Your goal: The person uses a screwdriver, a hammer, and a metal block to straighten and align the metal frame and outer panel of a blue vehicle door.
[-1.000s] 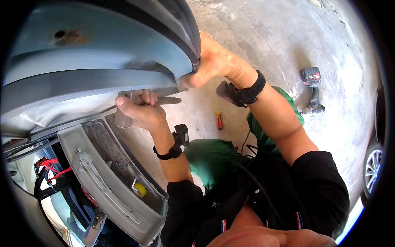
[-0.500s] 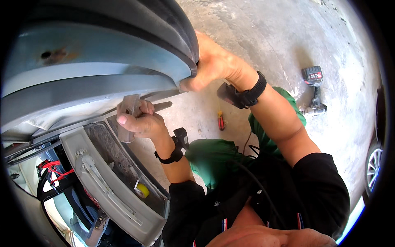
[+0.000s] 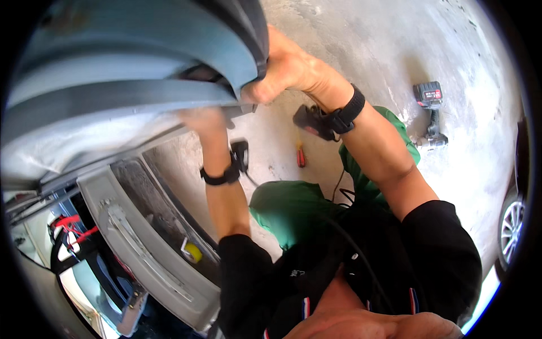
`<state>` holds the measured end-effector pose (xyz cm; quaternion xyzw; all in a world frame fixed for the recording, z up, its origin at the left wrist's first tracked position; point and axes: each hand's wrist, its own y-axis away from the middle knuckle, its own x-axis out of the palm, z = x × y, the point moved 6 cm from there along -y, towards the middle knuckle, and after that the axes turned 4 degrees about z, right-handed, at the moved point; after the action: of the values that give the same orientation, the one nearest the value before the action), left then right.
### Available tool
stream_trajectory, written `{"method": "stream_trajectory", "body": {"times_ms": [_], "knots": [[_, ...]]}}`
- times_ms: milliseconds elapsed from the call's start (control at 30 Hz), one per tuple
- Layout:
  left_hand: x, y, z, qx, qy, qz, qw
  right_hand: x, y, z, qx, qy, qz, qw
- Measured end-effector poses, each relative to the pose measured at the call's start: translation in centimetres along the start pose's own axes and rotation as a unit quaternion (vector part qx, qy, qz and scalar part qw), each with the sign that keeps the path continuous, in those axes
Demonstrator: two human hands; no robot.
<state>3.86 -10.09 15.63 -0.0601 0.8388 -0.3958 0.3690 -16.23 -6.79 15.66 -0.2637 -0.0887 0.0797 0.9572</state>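
A large blue-grey car body panel (image 3: pixel 147 42) with black outer trim (image 3: pixel 255 28) curves across the upper left. My right hand (image 3: pixel 285 68) is wrapped round the panel's right end, thumb at its lower corner. Beneath the panel's lower edge is my left hand (image 3: pixel 208 120), smeared by motion. Its fingers are partly hidden behind that edge, and I cannot make out what they hold. Both wrists wear black straps with small dark devices.
A beige trim piece (image 3: pixel 149 248) lies at lower left, beside a yellow round object (image 3: pixel 193 252). Red straps or cables (image 3: pixel 69 226) show farther left. On the concrete floor lie a red screwdriver (image 3: pixel 301 157) and a cordless power tool (image 3: pixel 432 116). A car wheel (image 3: pixel 512 229) stands far right.
The panel's edge has risen, and a dark gap shows near its right end. My left hand has gone up under the edge; the flat grey bar it held is no longer distinguishable.
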Motion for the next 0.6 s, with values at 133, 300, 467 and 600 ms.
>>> {"method": "stream_trajectory", "body": {"times_ms": [133,300,467,600], "knots": [[2.1,1.3,2.4,-0.043,0.116,-0.028,0.992,-0.8,0.8,0.8,-0.047,0.015,-0.002,0.999],[1.0,2.1,-0.7,-0.245,0.322,-0.031,0.914,-0.6,0.3,0.3,-0.005,-0.012,0.007,1.000],[1.1,1.0,-2.8,-0.284,0.345,-0.075,0.891,-0.7,0.4,0.4,0.009,-0.066,0.014,0.998],[-0.2,0.3,-2.2,-0.215,0.420,-0.056,0.880,-0.9,0.5,0.9,0.014,-0.019,0.002,1.000]]}}
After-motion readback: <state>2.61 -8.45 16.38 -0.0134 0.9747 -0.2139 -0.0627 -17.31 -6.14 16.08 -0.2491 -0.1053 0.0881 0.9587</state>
